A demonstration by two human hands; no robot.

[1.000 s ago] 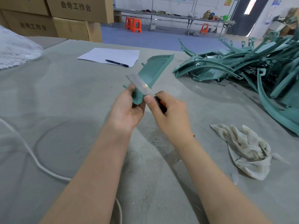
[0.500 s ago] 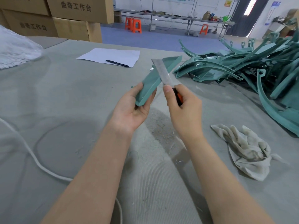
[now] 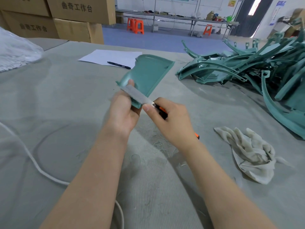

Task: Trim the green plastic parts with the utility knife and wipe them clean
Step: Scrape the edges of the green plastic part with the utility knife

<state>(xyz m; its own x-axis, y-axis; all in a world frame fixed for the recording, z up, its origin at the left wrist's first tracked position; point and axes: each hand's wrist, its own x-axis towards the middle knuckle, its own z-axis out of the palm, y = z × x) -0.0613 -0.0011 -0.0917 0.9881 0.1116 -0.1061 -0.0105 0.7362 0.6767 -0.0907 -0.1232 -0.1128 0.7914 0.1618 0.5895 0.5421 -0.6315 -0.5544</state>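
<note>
My left hand (image 3: pixel 123 113) grips the near end of a green plastic part (image 3: pixel 149 72), a curved panel whose hollow inner face is turned up toward me. My right hand (image 3: pixel 171 123) holds an orange and black utility knife (image 3: pixel 160 111). Its long grey blade (image 3: pixel 135 94) lies across the near left edge of the part, close to my left fingers. A crumpled off-white rag (image 3: pixel 250 152) lies on the table to the right of my right forearm.
A big heap of green plastic parts (image 3: pixel 247 68) fills the far right of the grey felt table (image 3: pixel 57 96). A sheet of paper (image 3: pixel 110 57) with a black pen (image 3: pixel 118 65) lies behind. A white cord (image 3: pixel 33 161) runs at the left. Cardboard boxes (image 3: pixel 77 19) stand beyond.
The part has been turned so its hollow face shows. The blade has swung from the part's far right edge down to its near left edge.
</note>
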